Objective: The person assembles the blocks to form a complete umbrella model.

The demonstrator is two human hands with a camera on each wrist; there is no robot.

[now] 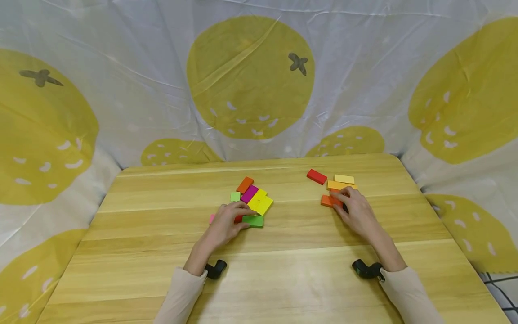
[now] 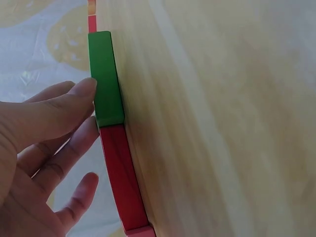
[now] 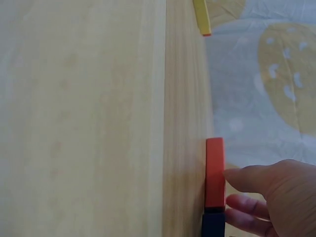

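Observation:
In the head view my left hand [image 1: 224, 222] is at the left cluster of coloured blocks, its thumb and index finger at opposite long sides of a green block [image 1: 253, 222]. The left wrist view shows the thumb tip against the green block's edge, with a red block [image 2: 124, 180] lined up at its end. Farther right, my right hand [image 1: 358, 213] has thumb and index finger about an orange-red block [image 1: 327, 201]. A dark block [image 3: 213, 224] adjoins that one, partly hidden by the hand in the head view. Both blocks lie flat on the table.
Behind the left hand lie yellow [image 1: 264, 205], purple [image 1: 249, 194], orange [image 1: 245, 185] and light green [image 1: 235, 196] blocks. Beyond the right hand are a red block [image 1: 317, 176], a pale yellow block [image 1: 344, 179] and a yellow-orange block [image 1: 339, 185]. A patterned curtain [image 1: 162, 90] borders the wooden table [image 1: 291, 279].

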